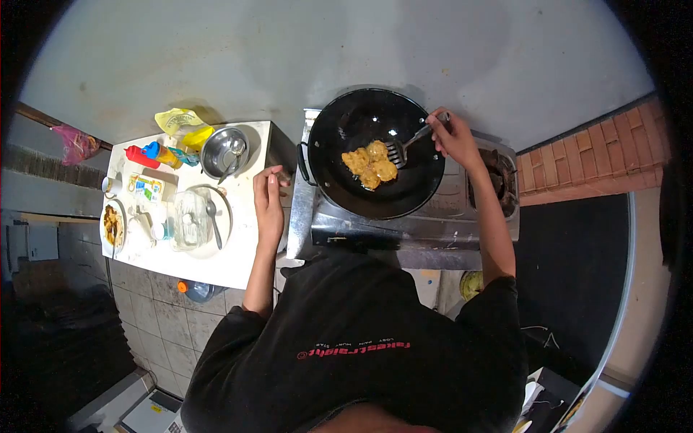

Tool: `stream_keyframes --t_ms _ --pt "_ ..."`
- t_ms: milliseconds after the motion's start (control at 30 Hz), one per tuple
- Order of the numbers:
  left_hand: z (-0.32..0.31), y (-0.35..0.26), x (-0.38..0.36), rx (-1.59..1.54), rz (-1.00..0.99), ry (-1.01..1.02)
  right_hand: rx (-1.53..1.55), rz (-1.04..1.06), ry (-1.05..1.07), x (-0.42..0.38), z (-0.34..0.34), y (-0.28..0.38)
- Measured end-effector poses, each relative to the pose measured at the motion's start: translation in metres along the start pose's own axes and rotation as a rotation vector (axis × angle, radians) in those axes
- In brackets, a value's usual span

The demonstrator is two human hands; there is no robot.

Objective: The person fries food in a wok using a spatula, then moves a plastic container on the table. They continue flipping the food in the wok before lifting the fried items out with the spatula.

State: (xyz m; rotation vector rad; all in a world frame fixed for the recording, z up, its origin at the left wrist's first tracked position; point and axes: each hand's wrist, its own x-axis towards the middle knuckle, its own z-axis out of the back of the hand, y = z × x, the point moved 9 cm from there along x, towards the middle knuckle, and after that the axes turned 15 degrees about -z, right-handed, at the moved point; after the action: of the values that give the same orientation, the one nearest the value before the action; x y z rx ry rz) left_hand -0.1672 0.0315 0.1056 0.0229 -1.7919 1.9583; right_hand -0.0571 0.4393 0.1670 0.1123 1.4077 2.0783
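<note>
A black wok (339, 187) with loop handles sits on the stove. Golden-brown fried pieces (370, 164) lie clustered in its middle, among shiny oil. My right hand (455, 142) is closed around the handle of a slotted spatula (396, 153), whose head touches the right side of the food. My left hand (269, 206) is held by the right edge of the white table, to the left of the wok. Its fingers are stretched out and nothing is in them.
The white table (166, 263) carries a steel bowl (214, 153), a glass dish (191, 220) on a plate with a spoon (214, 224), sauce bottles (141, 156) and a plate of food (112, 224). A second burner (493, 180) is right of the wok. Behind stands a grey wall (361, 43).
</note>
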Motion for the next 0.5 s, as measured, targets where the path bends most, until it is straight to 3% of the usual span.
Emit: stream_keyframes --t_ms 133,500 --pt "0.000 -0.004 -0.004 -0.004 0.000 -0.027 0.186 -0.028 0.064 0.001 -0.014 -0.019" --pt "-0.003 -0.013 -0.019 -0.042 0.000 -0.092 0.255 -0.084 0.117 -0.025 -0.034 -0.040"
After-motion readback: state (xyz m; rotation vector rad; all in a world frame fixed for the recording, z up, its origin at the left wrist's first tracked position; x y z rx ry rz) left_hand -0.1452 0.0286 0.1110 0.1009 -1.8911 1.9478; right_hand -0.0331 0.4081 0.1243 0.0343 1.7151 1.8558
